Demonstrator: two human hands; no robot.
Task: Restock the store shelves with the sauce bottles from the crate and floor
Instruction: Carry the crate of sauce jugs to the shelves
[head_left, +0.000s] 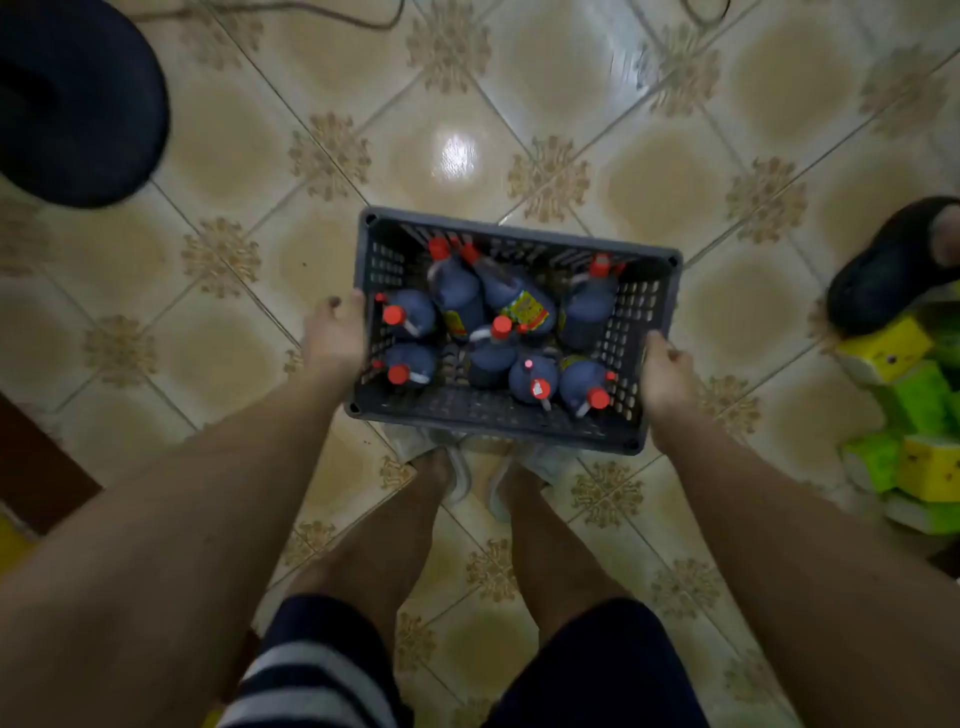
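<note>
Dark round object (78, 98) at top left of the tiled floor (519, 130), blurred, can't tell what it is. Left hand (335, 340) grips the left short wall of the grey slotted crate (498, 415), thumb over the rim, fingers (332, 306) curled on the outside. Crate sits center, above the person's feet (441, 467), tilted a bit; can't tell if it touches the floor. Inside: sauce bottles (457, 291), dark with red caps; two upright at the left wall, two lying across the middle with yellow labels, several more upright toward the near and right walls. Right hand (667, 384) clenched around the right short wall, fingertips hidden. Further right, a dark shoe (893, 265) of another person, and stacked yellow-green packs (914, 457) at the right edge of the floor.
</note>
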